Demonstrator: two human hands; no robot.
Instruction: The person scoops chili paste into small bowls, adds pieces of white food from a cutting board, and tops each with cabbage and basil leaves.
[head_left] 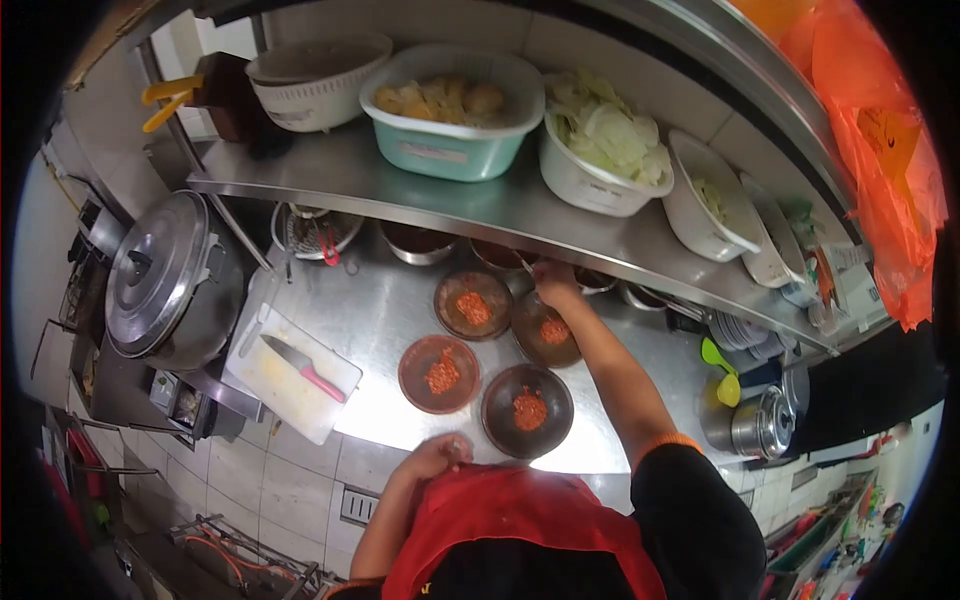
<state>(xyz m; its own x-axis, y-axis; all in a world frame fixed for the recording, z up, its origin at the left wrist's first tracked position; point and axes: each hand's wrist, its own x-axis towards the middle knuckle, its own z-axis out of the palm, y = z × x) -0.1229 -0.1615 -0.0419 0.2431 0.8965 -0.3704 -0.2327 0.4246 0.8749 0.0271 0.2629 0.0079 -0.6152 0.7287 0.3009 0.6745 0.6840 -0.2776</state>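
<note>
My right hand (552,281) reaches under the shelf and grips a thin metal utensil (525,262), its handle slanting toward a pot of dark red sauce (497,254); the utensil's far end is hidden. My left hand (443,456) is by the counter's front edge, fingers curled; what they hold, if anything, cannot be made out. Between my hands are several round, shallow dishes, each with crushed red paste in its middle: a reddish-brown dish (411,388), a dark dish (496,425), a back dish (450,292) and one partly under my forearm (533,345).
A white cutting board (323,417) holds a pink-handled knife (290,357). Left stands a big lidded pot (158,275). On the steel shelf (330,178) are a green tub (440,148) and a white tub of sliced greens (600,188). Right are a yellow ladle (728,389) and a metal pot (762,425).
</note>
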